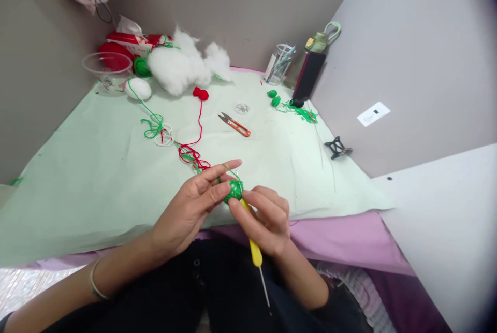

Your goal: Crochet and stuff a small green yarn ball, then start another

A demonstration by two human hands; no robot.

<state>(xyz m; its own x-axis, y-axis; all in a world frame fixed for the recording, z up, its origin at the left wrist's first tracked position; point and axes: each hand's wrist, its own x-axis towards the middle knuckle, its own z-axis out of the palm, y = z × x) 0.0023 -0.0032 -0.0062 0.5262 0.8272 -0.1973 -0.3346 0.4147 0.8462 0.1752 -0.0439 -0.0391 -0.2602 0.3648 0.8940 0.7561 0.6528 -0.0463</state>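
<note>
Near the table's front edge, my left hand (194,201) pinches a small green crocheted piece (233,191) between thumb and fingers, its index finger stretched out with green yarn over it. My right hand (266,216) is closed on a crochet hook with a yellow handle (255,252). The hook's upper tip meets the right side of the green piece, and its thin metal lower end points down toward my lap. Red yarn (189,154) lies tangled just beyond my left hand, with green strands mixed in.
Orange-handled snips (236,126) and a small round clear container (242,109) lie mid-table. White stuffing (180,63), a clear bowl (108,71) and a white yarn ball (139,89) stand back left. Back right are a pen cup (278,66), a phone (308,78) and green pieces (275,101).
</note>
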